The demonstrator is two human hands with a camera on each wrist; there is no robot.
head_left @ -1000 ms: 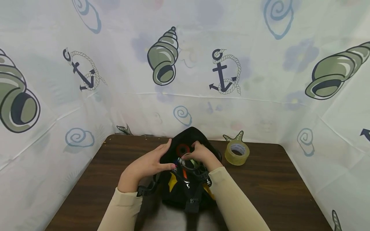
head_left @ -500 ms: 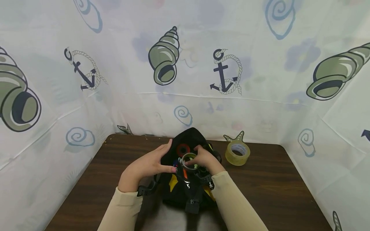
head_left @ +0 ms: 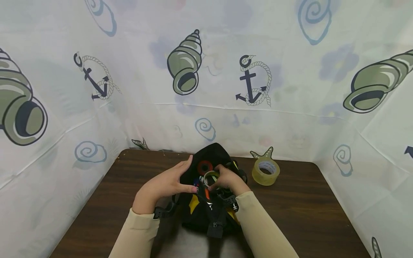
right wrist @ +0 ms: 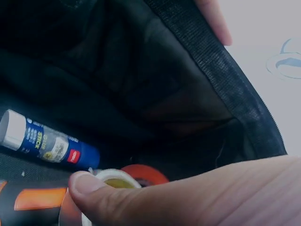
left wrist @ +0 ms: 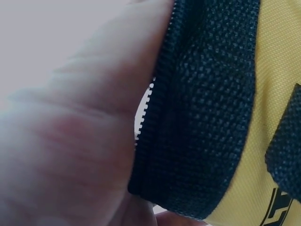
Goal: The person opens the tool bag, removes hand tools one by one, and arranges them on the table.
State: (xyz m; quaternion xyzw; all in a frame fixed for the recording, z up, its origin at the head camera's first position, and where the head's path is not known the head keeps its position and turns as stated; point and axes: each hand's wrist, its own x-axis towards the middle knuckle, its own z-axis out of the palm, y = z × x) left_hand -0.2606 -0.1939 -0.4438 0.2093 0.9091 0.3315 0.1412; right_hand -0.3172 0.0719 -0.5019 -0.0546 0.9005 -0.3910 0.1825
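Note:
A black bag with yellow panels point(head_left: 213, 150) lies unzipped on the table. My left hand point(head_left: 162, 182) holds the left side of its opening, with the zipper edge point(left wrist: 153, 117) against the skin in the left wrist view. Inside the bag, my right hand point(head_left: 229, 179) pinches a roll of tape point(head_left: 205, 179), the thumb over its ring. Just behind that roll is a red roll point(head_left: 199, 168). The right wrist view shows a blue and white glue stick point(right wrist: 51, 143) and an orange and black item point(right wrist: 37, 199) beside the held roll, whose lower part is hidden.
A roll of clear yellowish tape point(head_left: 266, 179) stands on the brown table point(head_left: 300, 204), right of the bag. White cloth point(head_left: 219, 86) printed with shells and anchors encloses the table at the back and sides.
My right thumb and fingers have shifted slightly around the tape roll, which has tilted and moved a little within the bag. The left hand keeps its place on the bag.

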